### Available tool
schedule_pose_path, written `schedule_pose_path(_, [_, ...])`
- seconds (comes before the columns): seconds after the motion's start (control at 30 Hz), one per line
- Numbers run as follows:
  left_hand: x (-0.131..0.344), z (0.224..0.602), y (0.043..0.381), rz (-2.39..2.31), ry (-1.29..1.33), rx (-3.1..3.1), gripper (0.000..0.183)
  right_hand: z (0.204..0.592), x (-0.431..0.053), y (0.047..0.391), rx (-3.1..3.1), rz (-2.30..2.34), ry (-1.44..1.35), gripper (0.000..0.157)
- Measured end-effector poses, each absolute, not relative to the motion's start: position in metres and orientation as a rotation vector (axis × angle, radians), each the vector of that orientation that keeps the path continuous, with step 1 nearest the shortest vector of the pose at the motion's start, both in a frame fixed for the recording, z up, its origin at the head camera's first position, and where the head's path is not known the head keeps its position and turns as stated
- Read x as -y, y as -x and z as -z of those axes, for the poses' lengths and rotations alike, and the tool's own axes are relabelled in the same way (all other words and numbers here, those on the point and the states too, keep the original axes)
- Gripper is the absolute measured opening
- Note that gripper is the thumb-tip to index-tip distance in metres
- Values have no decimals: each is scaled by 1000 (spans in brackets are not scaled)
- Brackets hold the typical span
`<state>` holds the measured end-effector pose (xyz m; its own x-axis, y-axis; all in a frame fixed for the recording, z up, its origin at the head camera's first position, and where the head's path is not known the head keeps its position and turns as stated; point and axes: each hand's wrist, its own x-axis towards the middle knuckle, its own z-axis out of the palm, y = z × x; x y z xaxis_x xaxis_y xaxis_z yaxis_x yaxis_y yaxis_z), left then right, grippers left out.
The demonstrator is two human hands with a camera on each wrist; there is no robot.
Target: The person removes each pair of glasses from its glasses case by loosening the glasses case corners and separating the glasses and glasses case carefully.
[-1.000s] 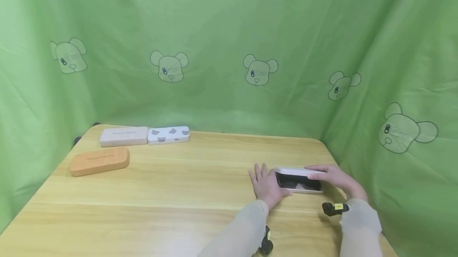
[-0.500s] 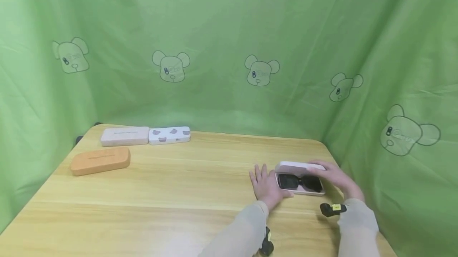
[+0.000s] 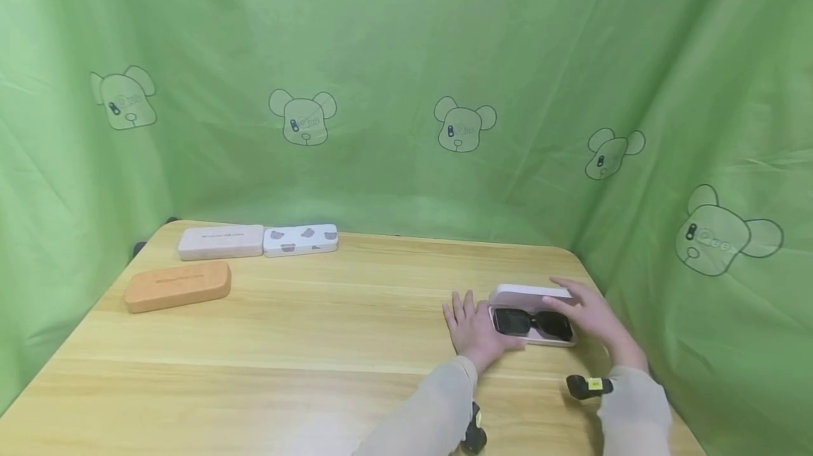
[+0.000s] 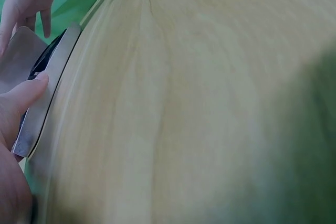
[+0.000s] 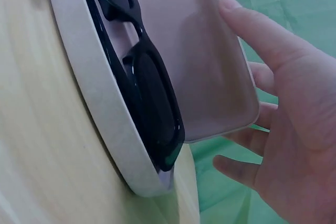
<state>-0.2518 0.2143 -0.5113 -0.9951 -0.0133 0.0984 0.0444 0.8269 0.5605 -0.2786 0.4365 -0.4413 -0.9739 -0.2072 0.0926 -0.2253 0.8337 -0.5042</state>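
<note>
A pale glasses case (image 3: 536,342) lies at the right of the table, its lid (image 3: 527,292) tipped up at the back. Inside it sit black sunglasses (image 3: 532,322). My left hand (image 3: 476,332) rests at the case's left end, fingers spread on the table, and its thumb (image 4: 32,90) lies against the front wall at the rim. My right hand (image 5: 294,87) is at the lid's right end. Its thumb touches the lid's edge, and the other fingers (image 5: 239,171) stand apart behind the lid, partly hidden by it.
At the left of the table lie an orange case (image 3: 179,286), a pale pinkish case (image 3: 221,242) and a white case with grey patches (image 3: 300,240), the last two end to end. Green curtains (image 3: 381,181) with bear drawings hang behind and beside the wooden table (image 3: 286,357).
The lid has swung up and back, baring the sunglasses. My right hand has gone up with it, and its fingers have spread. My left hand has stayed at the left end.
</note>
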Motion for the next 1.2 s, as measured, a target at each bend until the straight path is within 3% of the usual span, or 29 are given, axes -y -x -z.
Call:
schedule_pose_path(0.53, [-215,514,251,853,28,2908,95,433,-421,251,2799,-714,-375,68])
schedule_pose_path(1.2, [-212,509,251,864,40,2921,94,437,-393,240,2407,-412,-591,39])
